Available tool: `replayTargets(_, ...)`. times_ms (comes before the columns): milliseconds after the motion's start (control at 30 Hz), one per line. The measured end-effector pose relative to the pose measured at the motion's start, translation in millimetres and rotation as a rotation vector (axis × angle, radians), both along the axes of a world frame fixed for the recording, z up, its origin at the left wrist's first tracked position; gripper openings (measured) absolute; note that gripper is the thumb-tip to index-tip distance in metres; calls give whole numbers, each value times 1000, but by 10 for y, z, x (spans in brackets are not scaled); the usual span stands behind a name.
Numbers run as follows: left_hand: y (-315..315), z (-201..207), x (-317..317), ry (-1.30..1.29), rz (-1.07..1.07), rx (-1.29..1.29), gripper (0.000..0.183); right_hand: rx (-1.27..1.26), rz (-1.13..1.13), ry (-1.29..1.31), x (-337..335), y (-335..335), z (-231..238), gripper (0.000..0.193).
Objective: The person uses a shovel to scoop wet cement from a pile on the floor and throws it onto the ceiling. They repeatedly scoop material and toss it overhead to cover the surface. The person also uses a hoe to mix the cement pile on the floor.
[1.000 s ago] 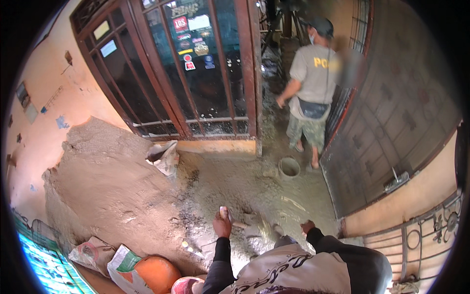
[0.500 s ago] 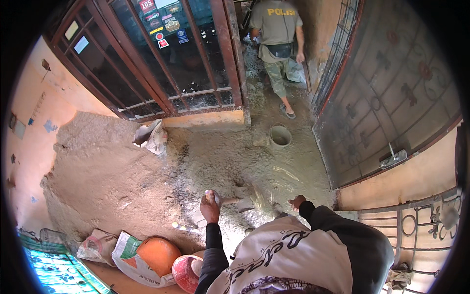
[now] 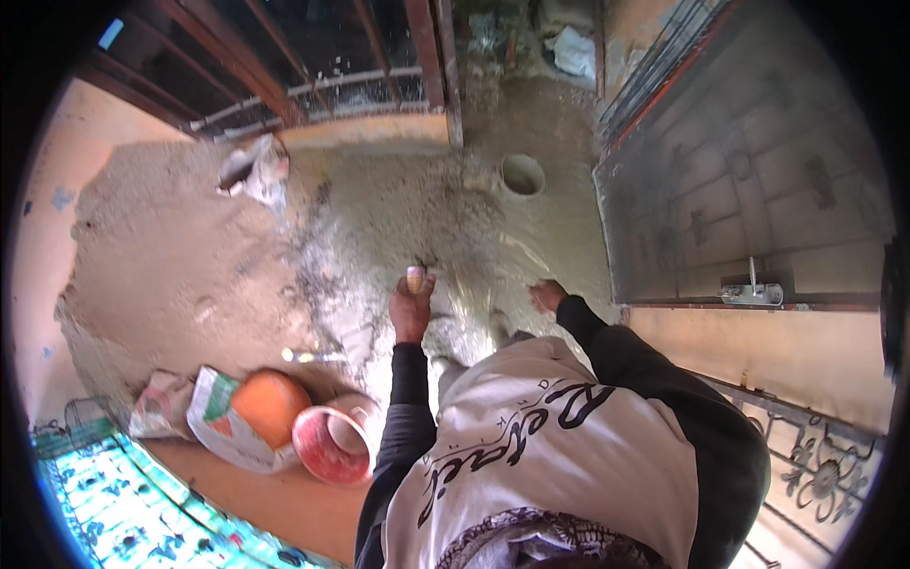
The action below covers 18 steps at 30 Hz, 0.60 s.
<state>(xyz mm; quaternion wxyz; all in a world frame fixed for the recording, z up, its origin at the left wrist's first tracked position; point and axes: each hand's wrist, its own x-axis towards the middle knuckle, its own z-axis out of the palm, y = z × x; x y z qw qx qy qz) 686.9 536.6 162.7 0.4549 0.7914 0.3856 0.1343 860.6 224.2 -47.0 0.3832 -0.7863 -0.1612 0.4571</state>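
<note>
Watching remotely, I see the left hand clasping a pale handle that wet-looking mortar could make slip, but can't tell whether the right hand grips anything.

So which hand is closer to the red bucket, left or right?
Left. The left hand is ahead and a bit to the right of the red bucket. The right hand is ahead too, but much farther over to the right.
</note>
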Motion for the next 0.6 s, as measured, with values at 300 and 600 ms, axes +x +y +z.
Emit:
replayTargets(300, -658, 637, -565, -305, 482, -689, 17, 11, -114, 1015, -1195, 1574, 650, 87)
replayTargets(600, -1471, 536, -2463, -745, 1102, -1092, 14, 155, -1024, 1398, -2576, 1938, -685, 33)
